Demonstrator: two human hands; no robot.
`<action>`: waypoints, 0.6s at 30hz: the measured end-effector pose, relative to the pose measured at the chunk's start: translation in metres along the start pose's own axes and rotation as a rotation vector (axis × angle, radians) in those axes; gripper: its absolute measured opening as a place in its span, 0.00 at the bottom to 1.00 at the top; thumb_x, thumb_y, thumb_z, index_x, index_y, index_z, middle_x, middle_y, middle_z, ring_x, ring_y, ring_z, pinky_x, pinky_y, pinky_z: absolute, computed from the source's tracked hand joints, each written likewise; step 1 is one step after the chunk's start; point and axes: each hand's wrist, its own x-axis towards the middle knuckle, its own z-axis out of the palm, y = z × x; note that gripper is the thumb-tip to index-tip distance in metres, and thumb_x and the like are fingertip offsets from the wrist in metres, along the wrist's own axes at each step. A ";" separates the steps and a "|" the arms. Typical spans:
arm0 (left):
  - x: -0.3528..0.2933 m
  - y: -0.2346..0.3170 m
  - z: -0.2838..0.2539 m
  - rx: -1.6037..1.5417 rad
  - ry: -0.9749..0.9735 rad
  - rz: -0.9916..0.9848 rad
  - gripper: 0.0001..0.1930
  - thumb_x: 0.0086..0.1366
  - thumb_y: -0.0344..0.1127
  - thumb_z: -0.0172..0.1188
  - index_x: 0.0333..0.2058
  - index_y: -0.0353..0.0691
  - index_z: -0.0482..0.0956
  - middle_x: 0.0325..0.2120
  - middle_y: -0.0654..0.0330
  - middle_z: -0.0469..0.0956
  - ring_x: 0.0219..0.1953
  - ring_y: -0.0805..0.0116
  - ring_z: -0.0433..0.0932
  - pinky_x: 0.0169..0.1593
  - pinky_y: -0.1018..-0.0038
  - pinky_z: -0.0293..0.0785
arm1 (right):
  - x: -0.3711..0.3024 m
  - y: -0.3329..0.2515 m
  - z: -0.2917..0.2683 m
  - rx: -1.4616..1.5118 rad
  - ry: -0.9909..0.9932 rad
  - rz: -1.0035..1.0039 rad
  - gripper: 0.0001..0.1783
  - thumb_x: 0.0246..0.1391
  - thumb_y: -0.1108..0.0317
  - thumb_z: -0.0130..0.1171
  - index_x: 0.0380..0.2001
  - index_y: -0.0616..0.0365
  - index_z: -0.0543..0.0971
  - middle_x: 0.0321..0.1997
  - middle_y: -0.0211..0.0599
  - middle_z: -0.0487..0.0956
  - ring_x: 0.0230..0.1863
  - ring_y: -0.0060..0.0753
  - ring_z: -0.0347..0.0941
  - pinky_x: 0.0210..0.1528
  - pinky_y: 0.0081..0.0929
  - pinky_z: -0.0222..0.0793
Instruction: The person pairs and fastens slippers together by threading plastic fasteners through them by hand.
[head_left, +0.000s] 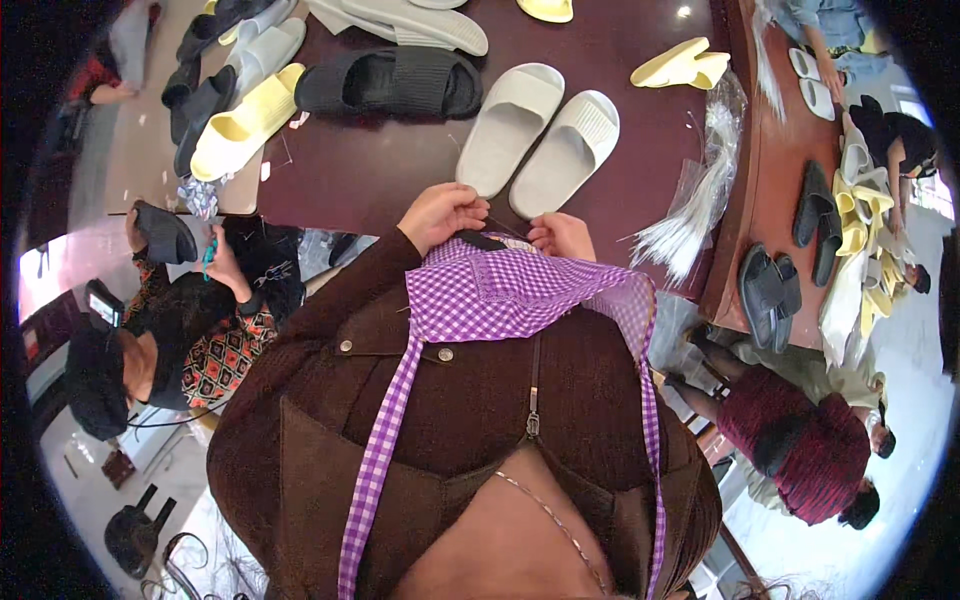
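A pair of pale grey slide slippers lies side by side at the table's edge in front of me, the left slipper (510, 128) tilted toward the right slipper (566, 155), toes pointing away. My left hand (440, 215) is closed in a pinch by the heel of the left slipper. Just below the heel of the right one, my right hand (562, 238) is also pinched. Something thin seems to run between the fingertips, but it is too fine to name. Below both hands spreads the purple checked apron (520, 285) I wear.
On the dark red table (370, 170) are a black slipper (390, 83), yellow slippers (682, 65) and a bundle of thin white plastic strands (690, 225) in clear wrap. A co-worker at left holds a dark slipper (165, 235) and teal-handled snips (210, 255). Several people and more slippers are at right.
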 end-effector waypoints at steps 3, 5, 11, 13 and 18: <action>0.001 0.000 0.000 0.043 -0.022 -0.030 0.07 0.59 0.28 0.51 0.33 0.30 0.70 0.30 0.48 0.76 0.31 0.60 0.77 0.34 0.66 0.76 | 0.000 -0.005 0.000 -0.021 0.008 0.053 0.09 0.49 0.69 0.49 0.28 0.65 0.74 0.21 0.36 0.75 0.17 0.22 0.67 0.16 0.17 0.61; 0.004 0.000 0.004 0.088 -0.018 -0.048 0.07 0.59 0.29 0.52 0.33 0.30 0.71 0.29 0.49 0.76 0.30 0.60 0.77 0.34 0.66 0.76 | -0.001 -0.010 0.000 -0.029 0.013 0.077 0.09 0.49 0.69 0.49 0.28 0.65 0.74 0.21 0.36 0.75 0.17 0.22 0.67 0.16 0.17 0.61; 0.037 0.009 0.016 0.167 -0.085 -0.014 0.08 0.60 0.31 0.51 0.33 0.30 0.72 0.29 0.51 0.76 0.29 0.63 0.76 0.34 0.69 0.75 | 0.012 -0.027 -0.008 -0.018 0.030 -0.046 0.12 0.50 0.66 0.50 0.28 0.67 0.74 0.22 0.38 0.76 0.19 0.25 0.70 0.16 0.19 0.62; 0.059 0.015 0.023 0.128 -0.058 -0.040 0.08 0.60 0.30 0.51 0.33 0.30 0.72 0.29 0.51 0.76 0.29 0.62 0.76 0.34 0.68 0.75 | 0.028 -0.037 -0.017 -0.030 0.031 -0.114 0.13 0.50 0.65 0.50 0.28 0.68 0.73 0.23 0.39 0.76 0.20 0.26 0.72 0.16 0.20 0.63; 0.111 0.024 0.037 0.096 -0.025 -0.005 0.08 0.59 0.29 0.50 0.33 0.29 0.72 0.29 0.50 0.76 0.30 0.61 0.77 0.32 0.67 0.76 | 0.051 -0.051 -0.024 -0.034 0.149 -0.332 0.15 0.53 0.63 0.48 0.27 0.66 0.74 0.22 0.39 0.76 0.19 0.26 0.71 0.15 0.21 0.63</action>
